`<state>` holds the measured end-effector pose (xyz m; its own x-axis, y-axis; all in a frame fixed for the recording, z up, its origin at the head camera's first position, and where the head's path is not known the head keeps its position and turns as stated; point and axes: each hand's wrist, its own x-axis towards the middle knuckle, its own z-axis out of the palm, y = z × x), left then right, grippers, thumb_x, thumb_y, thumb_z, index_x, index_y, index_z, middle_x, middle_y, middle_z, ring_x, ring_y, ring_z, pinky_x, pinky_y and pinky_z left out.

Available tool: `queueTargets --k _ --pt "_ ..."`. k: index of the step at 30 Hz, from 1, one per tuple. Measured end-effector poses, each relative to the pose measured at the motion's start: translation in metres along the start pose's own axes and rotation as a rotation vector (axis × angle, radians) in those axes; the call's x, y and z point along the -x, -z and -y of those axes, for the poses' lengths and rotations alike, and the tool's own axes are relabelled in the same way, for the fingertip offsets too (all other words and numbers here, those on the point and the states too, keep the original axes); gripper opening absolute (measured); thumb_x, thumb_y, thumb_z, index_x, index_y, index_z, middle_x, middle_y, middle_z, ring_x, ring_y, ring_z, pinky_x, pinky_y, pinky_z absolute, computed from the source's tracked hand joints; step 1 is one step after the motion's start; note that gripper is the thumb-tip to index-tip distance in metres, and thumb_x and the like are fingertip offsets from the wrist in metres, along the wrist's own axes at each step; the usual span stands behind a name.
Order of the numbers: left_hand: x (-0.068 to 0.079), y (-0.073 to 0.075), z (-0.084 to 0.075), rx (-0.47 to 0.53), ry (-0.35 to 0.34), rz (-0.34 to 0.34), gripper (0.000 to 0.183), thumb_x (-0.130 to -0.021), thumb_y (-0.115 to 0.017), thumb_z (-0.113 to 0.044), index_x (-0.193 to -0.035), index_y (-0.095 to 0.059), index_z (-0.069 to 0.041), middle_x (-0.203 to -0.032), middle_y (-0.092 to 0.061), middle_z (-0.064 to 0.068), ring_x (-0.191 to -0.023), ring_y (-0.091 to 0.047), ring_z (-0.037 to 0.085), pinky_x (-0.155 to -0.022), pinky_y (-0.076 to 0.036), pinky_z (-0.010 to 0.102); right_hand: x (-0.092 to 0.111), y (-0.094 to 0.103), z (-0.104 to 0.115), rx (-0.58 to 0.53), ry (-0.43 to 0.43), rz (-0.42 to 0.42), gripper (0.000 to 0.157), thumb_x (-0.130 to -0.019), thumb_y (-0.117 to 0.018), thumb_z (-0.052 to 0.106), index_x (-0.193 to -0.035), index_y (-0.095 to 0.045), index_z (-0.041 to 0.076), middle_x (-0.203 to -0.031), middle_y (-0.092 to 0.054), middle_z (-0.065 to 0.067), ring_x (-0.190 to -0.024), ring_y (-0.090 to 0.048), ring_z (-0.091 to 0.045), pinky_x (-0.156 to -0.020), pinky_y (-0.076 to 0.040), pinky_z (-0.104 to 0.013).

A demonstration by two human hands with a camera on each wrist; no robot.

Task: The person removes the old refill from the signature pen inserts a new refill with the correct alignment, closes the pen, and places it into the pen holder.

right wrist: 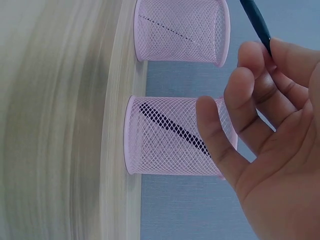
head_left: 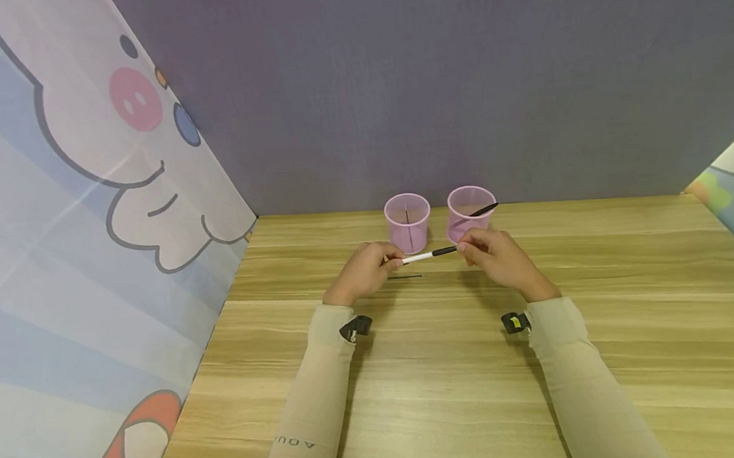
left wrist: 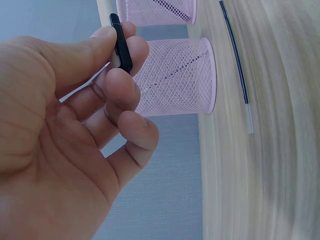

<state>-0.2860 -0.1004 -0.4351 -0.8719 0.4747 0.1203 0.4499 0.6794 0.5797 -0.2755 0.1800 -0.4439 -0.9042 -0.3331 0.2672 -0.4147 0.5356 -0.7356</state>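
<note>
Both hands hold one pen (head_left: 432, 254), with a white barrel and a black front part, level above the table. My left hand (head_left: 366, 270) pinches its rear end between thumb and fingers; a black clip end (left wrist: 121, 45) shows there in the left wrist view. My right hand (head_left: 501, 256) pinches the tip of the black part (right wrist: 257, 25), its other fingers loosely bent. Under the pen, a thin dark pen refill (head_left: 406, 277) with a clear end (left wrist: 250, 120) lies on the table.
Two pink mesh cups stand by the grey back wall (head_left: 458, 73). The left cup (head_left: 397, 235) holds a thin dark stick; out of the right cup (head_left: 455, 229) leans a black pen-like object (head_left: 486, 209). A cartoon-printed cloth (head_left: 80, 286) hangs left of the wooden table (head_left: 436, 399).
</note>
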Motion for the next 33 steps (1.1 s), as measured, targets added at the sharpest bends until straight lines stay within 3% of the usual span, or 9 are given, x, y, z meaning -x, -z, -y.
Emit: queueTargets --k 9,33 --pt "-0.0006 -0.0002 -0.0013 0.002 0.004 0.006 0.016 -0.099 -0.066 -0.014 -0.108 -0.077 -0.006 -0.096 -0.074 0.005 -0.084 -0.065 0.015 -0.079 -0.055 0.031 0.0011 0.0000 0.0009 0.025 0.004 0.007 0.029 -0.105 -0.058 0.019 -0.078 -0.060 0.010 -0.070 -0.058 -0.003 -0.061 -0.044 -0.011 -0.057 -0.038 -0.027" --pt "-0.0015 -0.0021 -0.0006 -0.015 -0.007 0.009 0.014 -0.100 -0.065 -0.014 -0.106 -0.077 -0.008 -0.094 -0.073 0.003 -0.083 -0.064 0.014 -0.078 -0.054 0.030 0.0013 -0.0001 0.0018 0.056 -0.006 0.009 0.034 -0.108 -0.053 0.023 -0.080 -0.064 0.006 -0.069 -0.059 -0.003 -0.061 -0.047 -0.012 -0.057 -0.039 -0.027"
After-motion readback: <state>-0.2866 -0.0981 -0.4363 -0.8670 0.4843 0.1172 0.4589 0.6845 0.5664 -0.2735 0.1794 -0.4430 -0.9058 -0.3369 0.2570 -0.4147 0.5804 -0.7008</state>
